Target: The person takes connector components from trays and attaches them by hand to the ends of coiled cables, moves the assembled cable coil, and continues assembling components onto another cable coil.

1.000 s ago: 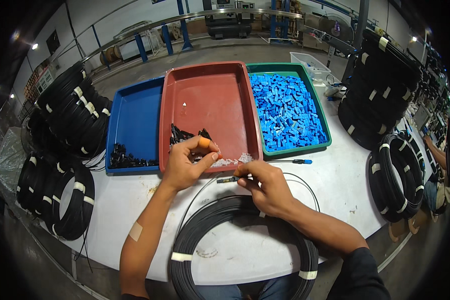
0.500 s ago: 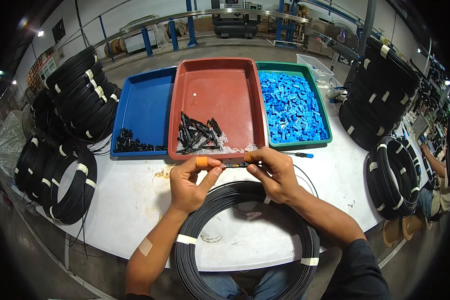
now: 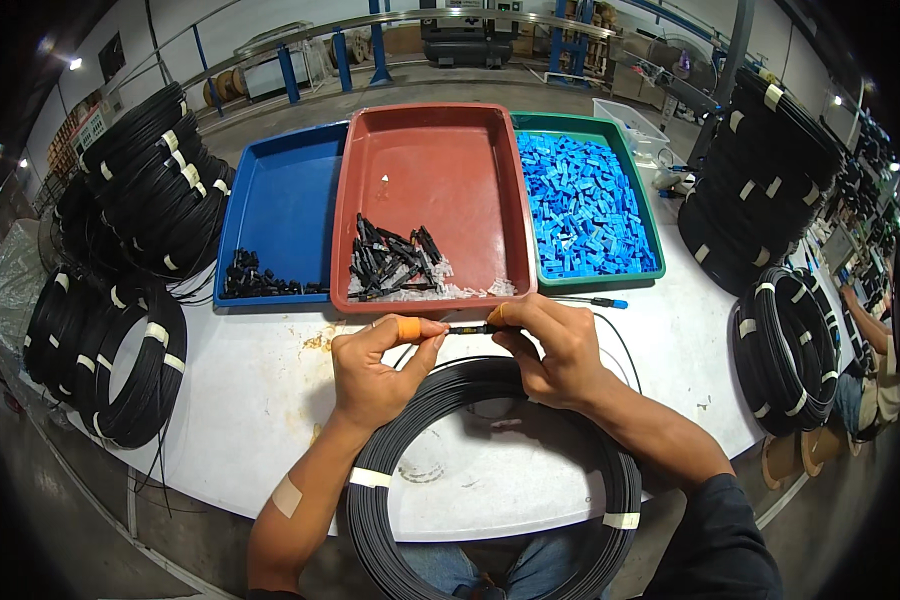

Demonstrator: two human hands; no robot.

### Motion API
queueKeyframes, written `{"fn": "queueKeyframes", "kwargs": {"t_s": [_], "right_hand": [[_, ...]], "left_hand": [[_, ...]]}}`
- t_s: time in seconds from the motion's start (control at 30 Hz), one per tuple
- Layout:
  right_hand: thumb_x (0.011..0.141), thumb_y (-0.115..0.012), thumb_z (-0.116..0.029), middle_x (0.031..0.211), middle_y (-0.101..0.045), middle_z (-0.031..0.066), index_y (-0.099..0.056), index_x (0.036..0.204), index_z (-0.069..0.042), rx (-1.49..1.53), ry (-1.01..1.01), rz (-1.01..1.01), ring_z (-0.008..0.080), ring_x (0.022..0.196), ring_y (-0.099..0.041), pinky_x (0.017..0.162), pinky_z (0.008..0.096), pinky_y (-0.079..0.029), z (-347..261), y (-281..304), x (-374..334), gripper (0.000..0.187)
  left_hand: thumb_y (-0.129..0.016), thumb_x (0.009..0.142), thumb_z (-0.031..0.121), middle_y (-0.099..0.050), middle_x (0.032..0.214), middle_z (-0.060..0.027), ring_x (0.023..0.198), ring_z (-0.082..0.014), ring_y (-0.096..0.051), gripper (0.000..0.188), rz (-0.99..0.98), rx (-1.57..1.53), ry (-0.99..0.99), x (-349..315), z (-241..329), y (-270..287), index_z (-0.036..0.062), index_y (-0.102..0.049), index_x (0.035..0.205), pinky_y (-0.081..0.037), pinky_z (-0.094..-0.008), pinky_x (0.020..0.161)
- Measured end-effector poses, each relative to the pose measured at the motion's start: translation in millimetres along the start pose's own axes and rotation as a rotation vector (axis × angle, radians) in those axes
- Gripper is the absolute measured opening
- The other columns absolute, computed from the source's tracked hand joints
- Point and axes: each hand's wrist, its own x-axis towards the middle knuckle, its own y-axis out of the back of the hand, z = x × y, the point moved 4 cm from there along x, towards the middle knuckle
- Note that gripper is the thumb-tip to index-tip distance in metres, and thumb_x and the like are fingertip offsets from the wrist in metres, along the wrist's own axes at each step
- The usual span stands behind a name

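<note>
Between my two hands a slim black cable connector (image 3: 467, 330) is held level, just in front of the red tray. My left hand (image 3: 378, 372), with orange tape on a finger, pinches its left end between thumb and forefinger. At the other end, the taped finger and thumb of my right hand (image 3: 562, 352) are closed on it, covering that end. Below my hands a large coil of black cable (image 3: 370, 515), bound with pale tape, overhangs the table's near edge. A thin black cable loops out beside my right hand.
A red tray (image 3: 430, 180) holds black connector parts (image 3: 395, 255) and clear pieces. Left of it, a blue tray (image 3: 280, 210) has small black parts; to the right, a green tray (image 3: 660, 262) contains blue clips (image 3: 585, 210). Stacked cable coils (image 3: 160, 180) flank both sides. A blue-tipped connector (image 3: 610, 302) lies nearby.
My hands have drawn slightly apart, and more of the black connector shows between the fingertips. The whole view has shifted a little.
</note>
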Motion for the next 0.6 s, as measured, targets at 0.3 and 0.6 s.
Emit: {"fn": "queueKeyframes", "kwargs": {"t_s": [0.3, 0.6], "right_hand": [[0.084, -0.076, 0.000, 0.085, -0.070, 0.0121, -0.069, 0.095, 0.000, 0.210, -0.308, -0.106, 0.0236, 0.068, -0.067, 0.060, 0.0337, -0.051, 6, -3, -1, 0.014], [0.082, -0.071, 0.012, 0.090, -0.071, 0.0141, -0.068, 0.100, 0.001, 0.282, -0.186, -0.094, 0.0258, 0.077, -0.070, 0.067, 0.0344, -0.055, 11, -8, 0, 0.021]], "left_hand": [[-0.077, 0.085, -0.002, -0.078, 0.089, -0.0130, 0.081, -0.0148, -0.075, 0.010, -0.043, -0.001, 0.053, -2, 3, 0, -0.0037, -0.076, 0.095, -0.059, -0.0269, 0.077], [-0.093, 0.070, 0.013, -0.078, 0.091, -0.0117, 0.085, -0.0203, -0.077, 0.045, -0.195, -0.212, 0.040, 3, -2, 6, 0.0001, -0.074, 0.108, -0.059, -0.0292, 0.081]]}}
